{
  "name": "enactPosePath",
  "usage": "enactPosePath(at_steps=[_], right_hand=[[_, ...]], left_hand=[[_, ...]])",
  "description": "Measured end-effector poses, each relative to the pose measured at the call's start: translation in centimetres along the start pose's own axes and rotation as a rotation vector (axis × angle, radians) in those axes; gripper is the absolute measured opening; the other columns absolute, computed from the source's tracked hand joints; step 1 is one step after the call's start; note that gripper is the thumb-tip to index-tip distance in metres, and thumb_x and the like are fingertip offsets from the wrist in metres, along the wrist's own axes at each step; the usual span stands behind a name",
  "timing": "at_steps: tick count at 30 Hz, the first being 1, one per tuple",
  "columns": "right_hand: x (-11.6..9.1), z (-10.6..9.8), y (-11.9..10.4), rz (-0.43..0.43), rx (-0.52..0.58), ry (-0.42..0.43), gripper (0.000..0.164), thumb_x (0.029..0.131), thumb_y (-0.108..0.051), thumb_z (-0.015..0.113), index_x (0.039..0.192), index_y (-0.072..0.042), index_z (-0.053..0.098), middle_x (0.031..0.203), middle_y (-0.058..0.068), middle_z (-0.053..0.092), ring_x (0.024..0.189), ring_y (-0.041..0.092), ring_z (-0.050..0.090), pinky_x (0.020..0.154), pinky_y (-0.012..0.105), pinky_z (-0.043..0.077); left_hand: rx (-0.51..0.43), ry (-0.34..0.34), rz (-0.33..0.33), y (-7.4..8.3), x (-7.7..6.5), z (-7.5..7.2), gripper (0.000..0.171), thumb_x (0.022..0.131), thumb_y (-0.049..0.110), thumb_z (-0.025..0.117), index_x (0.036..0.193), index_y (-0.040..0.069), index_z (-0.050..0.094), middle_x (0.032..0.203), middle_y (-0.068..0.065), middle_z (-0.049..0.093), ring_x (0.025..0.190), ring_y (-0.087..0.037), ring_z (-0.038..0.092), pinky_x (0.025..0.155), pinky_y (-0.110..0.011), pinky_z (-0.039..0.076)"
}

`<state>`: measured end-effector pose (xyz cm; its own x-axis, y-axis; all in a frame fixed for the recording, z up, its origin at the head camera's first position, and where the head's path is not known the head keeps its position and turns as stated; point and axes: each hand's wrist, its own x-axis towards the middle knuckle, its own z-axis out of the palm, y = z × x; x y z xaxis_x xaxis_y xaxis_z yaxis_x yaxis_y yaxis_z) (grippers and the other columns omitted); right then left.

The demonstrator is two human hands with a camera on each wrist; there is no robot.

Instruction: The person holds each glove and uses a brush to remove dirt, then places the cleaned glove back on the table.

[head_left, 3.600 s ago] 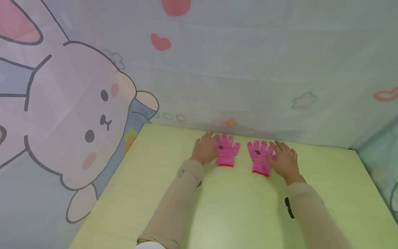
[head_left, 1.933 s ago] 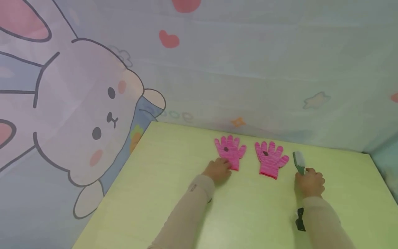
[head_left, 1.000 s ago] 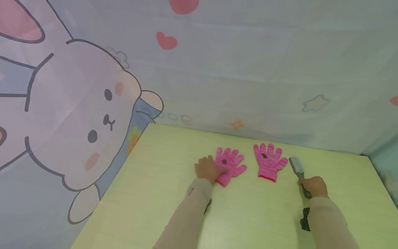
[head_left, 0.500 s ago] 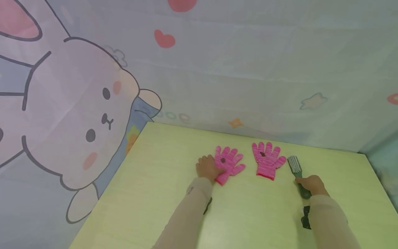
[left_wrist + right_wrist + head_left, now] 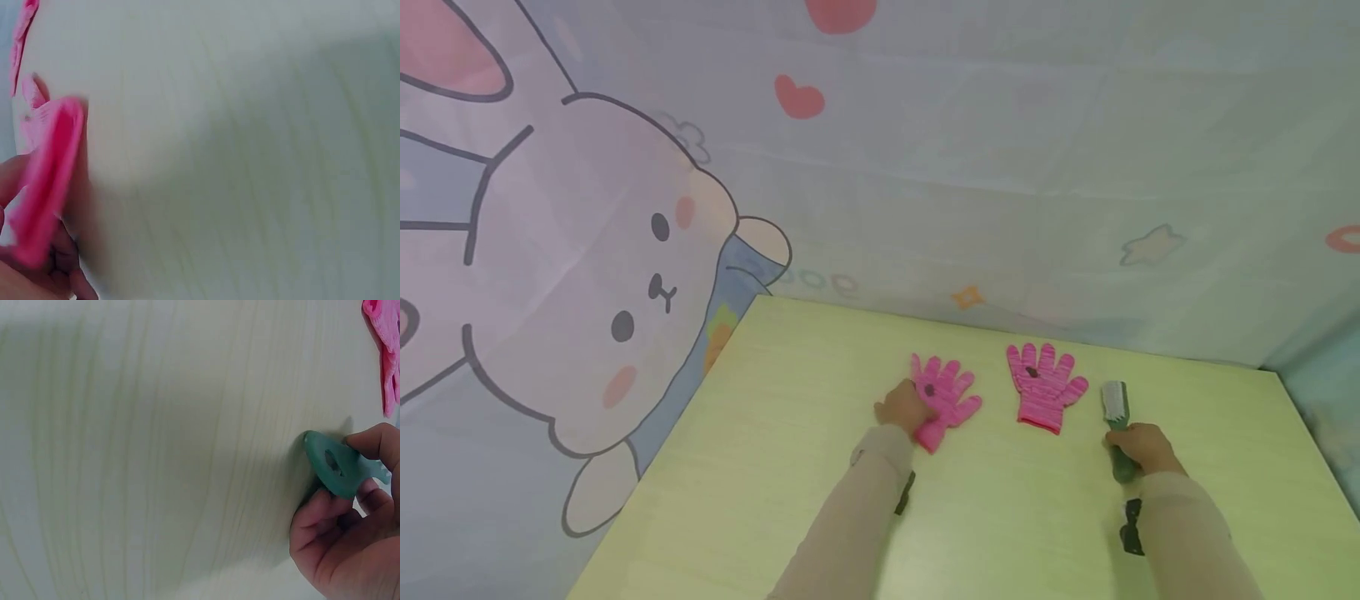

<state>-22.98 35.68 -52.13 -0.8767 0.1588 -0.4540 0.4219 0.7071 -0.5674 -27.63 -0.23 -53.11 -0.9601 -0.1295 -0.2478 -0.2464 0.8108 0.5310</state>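
Fingers (image 5: 310, 515) grip pink glove (image 5: 951, 396) and brush (image 5: 1117, 410), faint lettering (image 5: 844, 286) behind

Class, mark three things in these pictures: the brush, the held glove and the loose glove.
Brush (image 5: 1116, 403): head view, on its pale-faced head.
Held glove (image 5: 947, 400): head view, on the broad part below its fingers.
Loose glove (image 5: 1043, 389): head view, on the broad part below its fingers.

A yellow-green surface (image 5: 1015, 508) is bordered by a creased backdrop (image 5: 962, 167) printed with a large rabbit (image 5: 587, 250), red hearts (image 5: 799, 98) and a star (image 5: 1152, 247).
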Motion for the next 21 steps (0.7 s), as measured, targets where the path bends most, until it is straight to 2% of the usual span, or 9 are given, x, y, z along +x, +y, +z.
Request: enactPosePath(at_steps=[3, 7, 10, 15, 18, 21], right_hand=[[-0.2, 0.4, -0.1, -0.025, -0.029, 0.002, 0.056, 0.087, -0.026, 0.047, 0.118, 0.020, 0.037, 0.102, 0.033, 0.051, 0.085, 0.034, 0.052, 0.070, 0.039, 0.050], [-0.8, 0.9, -0.6, -0.033, -0.081, 0.007, 0.059, 0.088, -0.026, 0.045, 0.122, 0.020, 0.035, 0.113, 0.037, 0.047, 0.093, 0.040, 0.052, 0.079, 0.048, 0.047], [-1.2, 1.2, -0.9, -0.016, -0.096, 0.016, 0.062, 0.088, -0.029, 0.045, 0.125, 0.020, 0.033, 0.118, 0.039, 0.044, 0.096, 0.044, 0.051, 0.080, 0.052, 0.046], [-1.4, 1.5, -1.0, 0.010, -0.092, 0.050, 0.064, 0.088, -0.032, 0.045, 0.127, 0.017, 0.034, 0.120, 0.039, 0.044, 0.096, 0.043, 0.052, 0.077, 0.051, 0.047], [-1.4, 1.7, -0.7, 0.005, -0.096, 0.065, 0.063, 0.088, -0.033, 0.045, 0.125, 0.017, 0.037, 0.118, 0.037, 0.046, 0.091, 0.039, 0.053, 0.072, 0.047, 0.048], [-1.6, 1.9, -0.7, 0.015, -0.077, 0.085, 0.059, 0.087, -0.033, 0.046, 0.122, 0.015, 0.041, 0.111, 0.034, 0.051, 0.084, 0.035, 0.053, 0.067, 0.042, 0.047]], left_hand=[[-0.047, -0.040, 0.001, -0.1, -0.2, -0.3, 0.048, 0.071, 0.028, 0.077, 0.112, 0.009, 0.061, 0.105, -0.006, 0.064, 0.103, -0.027, 0.055, 0.099, -0.056, 0.028], [-0.101, -0.041, 0.019, -0.3, -0.4, -0.5, 0.043, 0.074, 0.026, 0.073, 0.112, 0.010, 0.061, 0.103, -0.005, 0.064, 0.101, -0.027, 0.055, 0.097, -0.054, 0.031], [-0.280, -0.025, 0.027, -0.4, -0.5, -0.4, 0.039, 0.078, 0.026, 0.071, 0.111, 0.008, 0.062, 0.099, -0.007, 0.064, 0.093, -0.025, 0.058, 0.091, -0.046, 0.040], [-0.658, -0.044, 0.021, -1.0, -0.5, -0.1, 0.043, 0.082, 0.029, 0.070, 0.115, 0.003, 0.058, 0.105, -0.011, 0.062, 0.089, -0.020, 0.060, 0.082, -0.034, 0.050], [-0.771, -0.068, -0.011, -1.5, -0.6, 0.1, 0.051, 0.081, 0.030, 0.070, 0.120, 0.002, 0.055, 0.111, -0.013, 0.060, 0.095, -0.022, 0.059, 0.087, -0.035, 0.048], [-0.838, -0.072, -0.056, -2.0, -0.8, 0.2, 0.057, 0.081, 0.030, 0.070, 0.126, 0.001, 0.051, 0.117, -0.016, 0.058, 0.103, -0.027, 0.057, 0.093, -0.038, 0.044]])
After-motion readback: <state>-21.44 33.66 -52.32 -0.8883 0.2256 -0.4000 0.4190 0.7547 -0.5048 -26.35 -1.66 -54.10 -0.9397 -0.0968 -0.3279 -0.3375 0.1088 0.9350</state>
